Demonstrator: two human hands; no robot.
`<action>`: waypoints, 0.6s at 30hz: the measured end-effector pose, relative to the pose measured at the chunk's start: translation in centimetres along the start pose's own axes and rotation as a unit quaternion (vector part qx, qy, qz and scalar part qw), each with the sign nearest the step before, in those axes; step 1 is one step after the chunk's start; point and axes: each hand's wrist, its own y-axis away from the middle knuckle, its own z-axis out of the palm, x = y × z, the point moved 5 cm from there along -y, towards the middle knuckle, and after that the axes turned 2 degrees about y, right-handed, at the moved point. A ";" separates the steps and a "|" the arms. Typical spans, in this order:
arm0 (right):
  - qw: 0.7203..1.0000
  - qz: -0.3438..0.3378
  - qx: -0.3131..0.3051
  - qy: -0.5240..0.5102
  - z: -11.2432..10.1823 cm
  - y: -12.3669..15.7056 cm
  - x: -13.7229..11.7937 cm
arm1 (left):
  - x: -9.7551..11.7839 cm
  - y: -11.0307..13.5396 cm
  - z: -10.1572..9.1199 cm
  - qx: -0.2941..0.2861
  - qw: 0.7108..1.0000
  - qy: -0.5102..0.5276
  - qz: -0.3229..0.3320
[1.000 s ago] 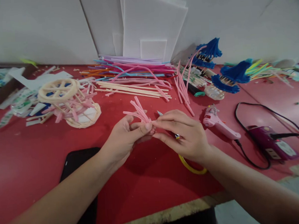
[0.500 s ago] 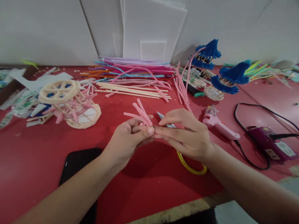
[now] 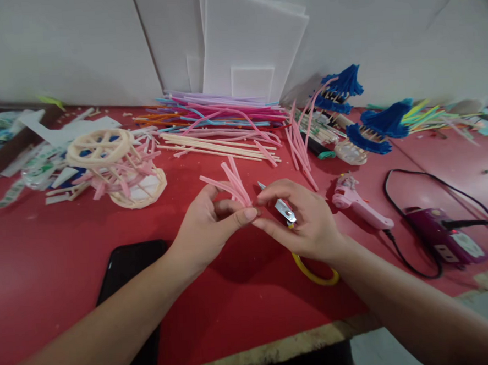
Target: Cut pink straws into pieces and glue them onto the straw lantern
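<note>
My left hand pinches a small bundle of short pink straw pieces, which fan up and to the left from between thumb and fingers. My right hand is closed round scissors with a yellow handle loop, and its fingertips meet the left thumb at the base of the bundle. Both hands hover just above the red table, near its front edge.
A straw wheel model stands at left. Piles of coloured straws lie at the back before white boards. A pink glue gun, its cord and a purple power strip lie right. A black phone rests under my left forearm.
My right fingers have shifted along the bundle's base, so the scissor blades now show between them. The pink pieces have fanned out a little. Both hands stay in the same place.
</note>
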 end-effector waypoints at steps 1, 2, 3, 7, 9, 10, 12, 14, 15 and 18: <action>0.999 0.029 -0.016 -0.026 0.1 0.0 0.3 | 0.3 0.1 -0.1 0.011 0.999 -0.041 0.024; 0.997 0.055 -0.026 -0.050 0.2 -0.1 0.6 | 0.5 0.2 -0.1 0.021 0.995 -0.081 0.048; 0.994 0.074 -0.031 -0.069 0.2 -0.1 0.8 | 0.7 0.3 -0.1 0.028 0.991 -0.115 0.068; 0.993 0.085 -0.034 -0.073 0.4 -0.1 0.7 | 0.9 0.7 0.1 0.028 0.982 -0.163 0.096; 0.994 0.078 -0.038 -0.063 0.6 -0.2 0.5 | 0.8 0.7 0.1 0.019 0.982 -0.159 0.097; 0.995 0.075 -0.042 -0.057 0.6 -0.2 0.4 | 0.7 0.7 0.2 0.013 0.983 -0.157 0.095; 0.995 0.072 -0.049 -0.038 0.7 -0.1 0.3 | 0.6 0.6 0.2 0.003 0.985 -0.152 0.087; 0.996 0.084 -0.034 -0.017 0.4 -0.1 0.5 | 0.5 0.5 0.1 0.002 0.984 -0.157 0.080; 0.995 0.098 -0.022 -0.007 0.2 0.0 0.8 | 0.4 0.4 0.0 0.006 0.983 -0.165 0.077; 0.987 0.162 0.009 0.019 -0.2 0.2 1.7 | 0.5 0.1 -0.2 0.022 0.981 -0.179 0.073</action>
